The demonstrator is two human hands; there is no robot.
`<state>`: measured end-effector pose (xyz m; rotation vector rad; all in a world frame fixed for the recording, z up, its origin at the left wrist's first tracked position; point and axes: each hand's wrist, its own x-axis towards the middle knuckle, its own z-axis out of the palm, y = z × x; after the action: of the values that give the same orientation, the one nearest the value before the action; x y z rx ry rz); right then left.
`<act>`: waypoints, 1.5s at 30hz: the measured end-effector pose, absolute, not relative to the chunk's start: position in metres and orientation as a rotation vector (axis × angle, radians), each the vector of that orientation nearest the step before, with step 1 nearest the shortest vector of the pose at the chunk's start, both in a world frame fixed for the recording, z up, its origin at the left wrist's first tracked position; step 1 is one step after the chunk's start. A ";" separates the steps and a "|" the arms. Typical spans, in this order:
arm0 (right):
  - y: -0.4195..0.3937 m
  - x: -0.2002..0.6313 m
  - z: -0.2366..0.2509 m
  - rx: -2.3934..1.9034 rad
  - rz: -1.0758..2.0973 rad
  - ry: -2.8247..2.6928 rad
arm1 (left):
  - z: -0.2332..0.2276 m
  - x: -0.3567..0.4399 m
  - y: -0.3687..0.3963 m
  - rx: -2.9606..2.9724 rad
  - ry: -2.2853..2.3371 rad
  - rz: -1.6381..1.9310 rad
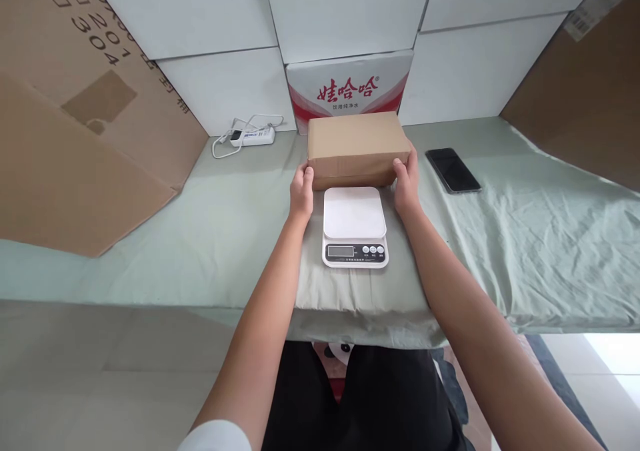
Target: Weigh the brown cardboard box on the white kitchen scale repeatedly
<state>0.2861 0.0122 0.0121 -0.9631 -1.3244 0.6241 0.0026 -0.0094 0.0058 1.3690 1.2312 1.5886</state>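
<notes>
Plain brown box (357,145), white scale (355,213) with black panel (355,253), pale green cloth (225,217)

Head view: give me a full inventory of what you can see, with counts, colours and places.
Small cardboard box: 1, brown, between the hands
Kitchen scale: 1, white, before the box
Phone: 1, black, right of the box
Device with cord: 1, white, back left
Printed carton: 1, white and red, behind the box
Large cardboard: 2 pieces, brown, far left and right
Panels: 5, white, at the back
Cloth: 1, pale green, underneath
Floor: pale, below
Trousers: 1 pair, black, bottom
Sleeve: 1, white, left arm
Left hand: 1, bare, box's left side
Right hand: 1, bare, box's right side
</notes>
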 end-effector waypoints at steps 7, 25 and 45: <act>0.013 0.284 0.014 -1.006 0.649 -1.302 | 0.007 0.004 -0.010 1.347 1.260 1.557; 0.016 0.311 0.012 -1.094 0.671 -1.078 | -0.002 -0.030 0.011 1.191 1.299 1.761; 0.019 0.295 0.008 -1.031 0.693 -1.277 | 0.000 -0.001 -0.002 1.369 1.154 1.555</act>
<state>0.2946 0.0190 0.0079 -1.0315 -1.2765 0.6926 -0.0009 -0.0021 0.0003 1.3692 1.1543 1.5554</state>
